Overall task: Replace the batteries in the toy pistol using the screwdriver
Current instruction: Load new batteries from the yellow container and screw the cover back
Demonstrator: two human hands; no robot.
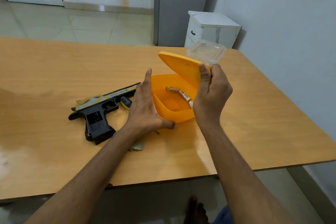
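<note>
The black and tan toy pistol point(99, 110) lies on its side on the wooden table point(54, 71), its grip's battery bay open. The screwdriver point(126, 102), with a black and yellow handle, lies beside it, partly hidden under my left hand point(145, 107). That hand presses flat against the left wall of an orange box point(172, 114) with straight fingers. Several white batteries point(181, 94) lie inside the box. My right hand point(211, 94) pinches the orange lid point(183, 68) and holds it tilted above the box. The pistol's small cover point(136, 147) lies under my left forearm.
A clear plastic container point(206, 52) stands just behind the orange lid. A white cabinet point(211, 29) stands on the floor beyond the table's far right corner. The table's near edge runs below my forearms.
</note>
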